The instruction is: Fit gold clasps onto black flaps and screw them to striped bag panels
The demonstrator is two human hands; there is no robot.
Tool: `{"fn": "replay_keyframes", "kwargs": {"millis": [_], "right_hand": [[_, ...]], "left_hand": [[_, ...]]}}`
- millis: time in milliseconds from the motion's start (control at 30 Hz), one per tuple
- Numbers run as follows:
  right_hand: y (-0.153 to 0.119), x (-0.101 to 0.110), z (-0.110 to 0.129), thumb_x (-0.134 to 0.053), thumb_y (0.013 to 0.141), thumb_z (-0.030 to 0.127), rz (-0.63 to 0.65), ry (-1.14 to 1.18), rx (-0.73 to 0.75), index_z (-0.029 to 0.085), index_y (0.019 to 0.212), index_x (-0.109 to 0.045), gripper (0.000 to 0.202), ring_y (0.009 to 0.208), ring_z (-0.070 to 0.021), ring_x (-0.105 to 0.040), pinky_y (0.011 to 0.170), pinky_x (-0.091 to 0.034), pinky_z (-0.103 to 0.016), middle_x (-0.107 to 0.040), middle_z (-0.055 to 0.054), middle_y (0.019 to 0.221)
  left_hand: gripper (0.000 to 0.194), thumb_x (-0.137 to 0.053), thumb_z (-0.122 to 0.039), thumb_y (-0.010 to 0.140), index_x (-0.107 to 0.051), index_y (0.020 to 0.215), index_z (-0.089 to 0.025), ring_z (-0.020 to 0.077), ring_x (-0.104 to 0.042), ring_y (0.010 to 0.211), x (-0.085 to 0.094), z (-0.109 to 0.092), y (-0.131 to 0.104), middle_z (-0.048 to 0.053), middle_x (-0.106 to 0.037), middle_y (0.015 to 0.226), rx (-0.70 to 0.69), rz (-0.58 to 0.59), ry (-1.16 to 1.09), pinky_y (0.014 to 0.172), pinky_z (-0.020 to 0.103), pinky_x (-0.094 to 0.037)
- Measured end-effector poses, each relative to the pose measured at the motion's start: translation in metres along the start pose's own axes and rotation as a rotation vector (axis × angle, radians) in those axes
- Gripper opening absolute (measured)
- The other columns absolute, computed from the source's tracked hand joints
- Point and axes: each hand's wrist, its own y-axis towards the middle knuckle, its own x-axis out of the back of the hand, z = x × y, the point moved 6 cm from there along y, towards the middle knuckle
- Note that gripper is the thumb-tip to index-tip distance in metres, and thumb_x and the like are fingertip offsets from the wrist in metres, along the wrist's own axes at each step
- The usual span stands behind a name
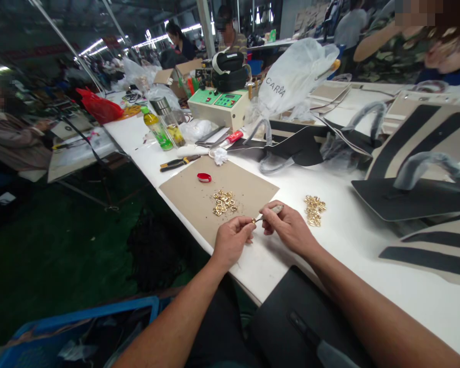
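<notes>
Over the near edge of a beige sheet (191, 197), my left hand (233, 237) pinches a small gold metal piece (253, 221) between thumb and fingertips. My right hand (285, 225) is closed on a small tool with a pale handle (278, 209), its thin tip touching or very near the gold piece. A pile of gold metal rings (223, 202) lies on the sheet just beyond my left hand, with dark crumbs around it. Another gold pile (314, 209) rests on the white tabletop right of my right hand. A small red oval container (204, 177) sits farther back on the sheet.
Yellow-black pliers (179, 163), a green-labelled bottle (157, 130) and a control box (219, 108) stand or lie behind the sheet. Black and beige panels with wrapped handles (414, 199) cover the right side. A blue crate (30, 340) is at lower left. Other people sit farther away.
</notes>
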Motion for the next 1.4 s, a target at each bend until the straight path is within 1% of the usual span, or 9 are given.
{"fn": "replay_keyframes", "kwargs": {"millis": [133,267,400,533,700,867,967,1100,1400], "right_hand": [[-0.001,0.000,0.003,-0.058,0.100,0.041,0.052,-0.025,0.052,0.021,0.104,-0.061,0.021,0.068,-0.0160,-0.067,0.067,-0.053,-0.029,-0.068,0.001,0.076],[0.002,0.001,-0.004,-0.059,0.099,0.054,0.017,0.067,-0.034,0.020,0.092,-0.059,0.034,0.060,-0.0168,-0.068,0.058,-0.054,-0.028,-0.069,-0.001,0.073],[0.005,0.002,-0.011,-0.067,0.090,0.065,-0.072,0.285,-0.135,0.018,0.090,-0.060,0.047,0.049,-0.0171,-0.065,0.048,-0.051,-0.026,-0.068,-0.002,0.064],[0.007,0.014,-0.008,-0.074,0.085,0.065,-0.217,0.376,-0.103,0.018,0.089,-0.063,0.049,0.044,-0.0142,-0.059,0.045,-0.047,-0.024,-0.064,0.001,0.058],[0.012,0.032,-0.012,-0.075,0.085,0.060,-0.327,0.371,-0.054,0.018,0.086,-0.064,0.043,0.046,-0.0113,-0.056,0.046,-0.045,-0.022,-0.060,0.003,0.060],[0.016,0.034,-0.015,-0.075,0.084,0.050,-0.315,0.437,-0.062,0.019,0.084,-0.063,0.034,0.046,-0.0104,-0.054,0.046,-0.044,-0.022,-0.059,0.004,0.061],[0.016,0.033,-0.014,-0.075,0.082,0.045,-0.301,0.524,-0.075,0.018,0.084,-0.062,0.030,0.045,-0.0103,-0.053,0.044,-0.042,-0.021,-0.058,0.004,0.059],[0.018,0.037,-0.016,-0.079,0.078,0.044,-0.299,0.693,-0.116,0.018,0.088,-0.065,0.031,0.044,-0.0105,-0.052,0.041,-0.041,-0.021,-0.057,0.005,0.058],[0.024,0.047,-0.016,-0.083,0.075,0.043,-0.276,0.925,-0.146,0.019,0.085,-0.063,0.032,0.041,-0.0087,-0.046,0.040,-0.040,-0.021,-0.050,0.008,0.053]], "left_hand": [[0.031,-0.084,-0.038,0.073,-0.074,0.089,-0.013,0.0113,-0.063,0.057,0.001,-0.005,0.000,0.000,-0.071,0.067,0.040,0.021,-0.028,0.054,0.022,-0.054],[0.030,-0.084,-0.038,0.073,-0.074,0.088,-0.013,0.0104,-0.062,0.056,0.000,-0.005,-0.002,-0.001,-0.070,0.065,0.031,0.044,-0.012,0.054,0.022,-0.054],[0.031,-0.083,-0.038,0.073,-0.075,0.089,-0.013,0.0106,-0.062,0.057,-0.002,-0.004,-0.002,-0.001,-0.069,0.066,0.015,0.016,0.013,0.054,0.021,-0.053],[0.032,-0.082,-0.039,0.073,-0.074,0.090,-0.013,0.0109,-0.061,0.055,-0.001,-0.005,-0.002,0.000,-0.069,0.066,0.015,-0.025,0.050,0.052,0.022,-0.053],[0.037,-0.079,-0.043,0.076,-0.074,0.099,-0.014,0.0115,-0.059,0.053,0.024,-0.013,0.004,0.000,-0.070,0.069,-0.019,-0.162,0.159,0.050,0.023,-0.051],[0.044,-0.077,-0.042,0.080,-0.074,0.115,-0.015,0.0131,-0.062,0.061,0.059,-0.035,0.024,0.003,-0.074,0.081,-0.162,-0.248,0.432,0.055,0.024,-0.050],[0.052,-0.076,-0.040,0.083,-0.067,0.129,-0.017,0.0128,-0.062,0.066,0.066,-0.046,0.028,0.003,-0.075,0.093,-0.257,-0.299,0.488,0.060,0.025,-0.051],[0.040,-0.072,-0.038,0.086,-0.070,0.121,-0.018,0.0132,-0.063,0.068,0.038,-0.047,0.023,0.002,-0.074,0.090,-0.324,-0.210,0.533,0.067,0.026,-0.053],[0.027,-0.069,-0.034,0.090,-0.074,0.114,-0.022,0.0146,-0.062,0.067,-0.073,-0.043,0.034,0.003,-0.076,0.097,-0.382,0.188,0.740,0.068,0.029,-0.050]]}}
